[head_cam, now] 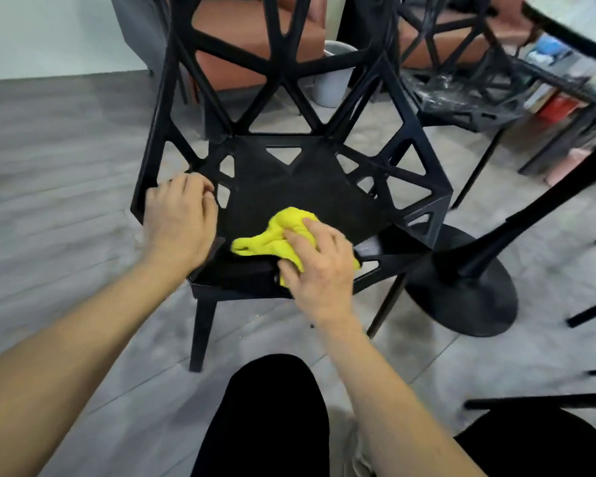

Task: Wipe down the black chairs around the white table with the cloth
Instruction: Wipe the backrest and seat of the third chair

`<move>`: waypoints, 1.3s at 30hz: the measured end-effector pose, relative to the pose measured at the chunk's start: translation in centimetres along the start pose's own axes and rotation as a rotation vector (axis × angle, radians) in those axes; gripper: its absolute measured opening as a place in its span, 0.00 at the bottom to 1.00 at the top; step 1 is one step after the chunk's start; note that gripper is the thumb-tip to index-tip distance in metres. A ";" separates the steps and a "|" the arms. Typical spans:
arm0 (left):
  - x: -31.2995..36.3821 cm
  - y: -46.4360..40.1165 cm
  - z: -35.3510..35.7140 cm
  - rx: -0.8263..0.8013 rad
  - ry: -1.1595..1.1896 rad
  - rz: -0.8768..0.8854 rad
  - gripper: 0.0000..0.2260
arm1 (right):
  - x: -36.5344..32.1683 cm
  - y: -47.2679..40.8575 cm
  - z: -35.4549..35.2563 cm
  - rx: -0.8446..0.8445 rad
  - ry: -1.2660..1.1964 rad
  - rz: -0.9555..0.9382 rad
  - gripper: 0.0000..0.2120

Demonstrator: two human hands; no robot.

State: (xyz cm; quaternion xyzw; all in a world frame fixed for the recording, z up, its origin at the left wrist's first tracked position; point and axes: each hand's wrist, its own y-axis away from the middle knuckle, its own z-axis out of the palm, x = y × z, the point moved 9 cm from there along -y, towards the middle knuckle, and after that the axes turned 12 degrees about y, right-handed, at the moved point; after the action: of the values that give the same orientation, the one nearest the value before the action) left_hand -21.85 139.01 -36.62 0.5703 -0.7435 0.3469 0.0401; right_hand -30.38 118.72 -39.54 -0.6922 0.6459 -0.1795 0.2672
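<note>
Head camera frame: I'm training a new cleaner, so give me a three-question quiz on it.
1. True or false: the right hand presses the yellow cloth on the seat of the black chair.
2. Where does the left hand rest?
A. on the chair's left rim
B. on the table
C. on the bucket
3. Fill in: the round black table base stands on the floor to the chair's ____.

Key: 1 true; 2 A; 3 right.
</note>
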 end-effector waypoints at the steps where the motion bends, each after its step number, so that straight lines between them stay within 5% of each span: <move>1: 1.3 0.7 1.6 -0.115 -0.048 0.054 0.17 | 3.5 -0.1 -0.4 0.016 0.038 0.107 0.17; 5: 4.8 4.2 6.9 -0.470 -0.025 0.166 0.26 | 11.0 -0.6 -1.0 -0.028 0.082 0.511 0.16; 12: 3.6 1.6 6.9 -0.324 0.021 0.022 0.16 | -0.7 -4.3 4.4 -0.422 -0.005 -0.152 0.19; 19: 4.4 -1.6 11.0 -0.465 -0.017 -0.016 0.24 | 13.6 -13.8 11.7 -0.451 0.336 -0.020 0.24; 24: 3.8 -0.9 11.7 -0.483 -0.043 -0.041 0.31 | 12.3 -19.5 16.8 -0.318 0.364 -0.103 0.24; 31: 3.5 -1.6 12.0 -0.568 -0.048 -0.112 0.24 | 11.1 -23.0 19.2 -0.277 0.246 -0.068 0.20; 39: 4.1 -1.5 11.9 -0.692 -0.122 -0.237 0.23 | 5.1 -14.2 14.1 -0.590 0.028 -0.193 0.27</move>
State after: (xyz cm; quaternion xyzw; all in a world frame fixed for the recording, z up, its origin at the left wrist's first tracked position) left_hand -17.94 128.76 -43.04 0.6247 -0.7466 0.0332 0.2264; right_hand -10.17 115.95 -42.67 -0.7955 0.6051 -0.0180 0.0276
